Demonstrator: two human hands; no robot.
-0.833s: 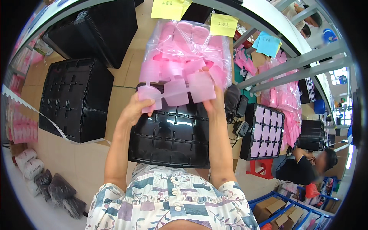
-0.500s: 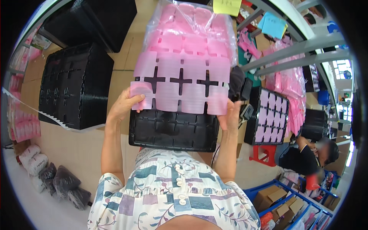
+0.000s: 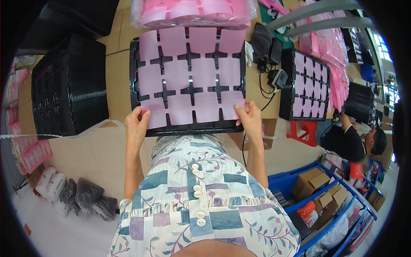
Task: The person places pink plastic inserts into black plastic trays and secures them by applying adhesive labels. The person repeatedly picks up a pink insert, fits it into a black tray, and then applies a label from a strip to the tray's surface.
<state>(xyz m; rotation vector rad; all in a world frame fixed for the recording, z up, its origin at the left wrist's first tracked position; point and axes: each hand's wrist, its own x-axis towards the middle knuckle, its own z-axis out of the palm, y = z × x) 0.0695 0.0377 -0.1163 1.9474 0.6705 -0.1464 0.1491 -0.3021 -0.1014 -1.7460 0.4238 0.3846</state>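
A thin pink sheet with cross-shaped cutouts lies over a black plastic tray, covering most of its compartments. The tray's dark rim shows along the sides and near edge. At the sheet's near left corner, my left hand pinches the pink material between thumb and fingers. My right hand grips the near right corner the same way, its thumb on top. The sheet's far edge curls up slightly above the tray. Beyond the tray sits a plastic-wrapped pile of similar pink sheets.
A tall stack of black trays stands at left. On the right is another tray stack topped with a pink sheet, beside a power adapter and cables. A red stool, a blue rack and a seated person are farther right.
The pink sheet has come away from the wrapped pile and now lies over the black tray. Both hands still hold its near corners. The view has shifted.
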